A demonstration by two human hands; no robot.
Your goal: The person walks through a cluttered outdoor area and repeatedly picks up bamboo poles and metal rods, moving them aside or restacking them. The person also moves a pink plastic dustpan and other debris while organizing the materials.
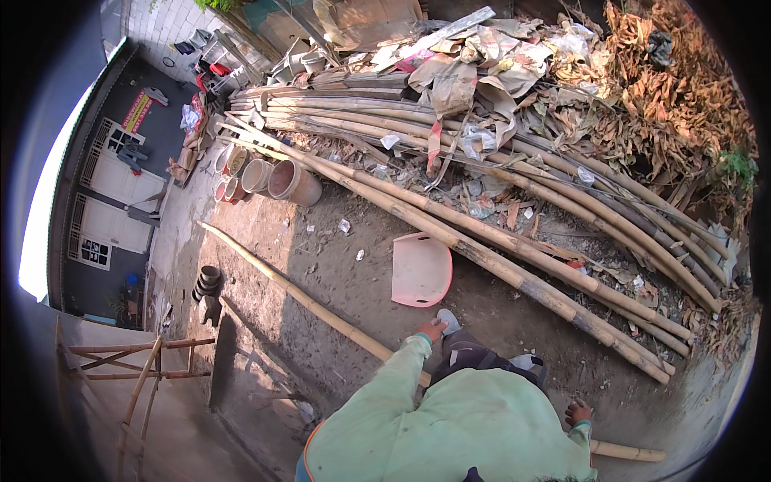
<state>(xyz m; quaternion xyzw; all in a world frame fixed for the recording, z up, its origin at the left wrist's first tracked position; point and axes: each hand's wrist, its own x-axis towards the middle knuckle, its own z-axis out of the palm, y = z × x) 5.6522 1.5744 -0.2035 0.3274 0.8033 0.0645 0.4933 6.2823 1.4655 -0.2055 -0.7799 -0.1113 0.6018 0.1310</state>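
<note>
My left hand (434, 328) hangs in front of my body, above my shoe (450, 321). Its fingers are loosely closed and no object shows in them. On the other side, my right hand (577, 412) is held low by my hip, with its fingers bent and slightly apart, and nothing is visible in it. A long bamboo pole (297, 294) runs slantwise across the ground and passes behind my body. Its other end (630, 451) comes out below my right hand, apart from the fingers. Just ahead of my shoe lies a pale pink plastic panel (422, 269) with a rounded end.
Two long bamboo poles (466, 233) lie slantwise in front of a larger bamboo pile (337, 120). Rubbish (482, 64) and dry leaves (675, 104) are heaped behind. Several buckets (294, 183) stand at far left, near black containers (207, 283). A bamboo frame (144, 377) is at left.
</note>
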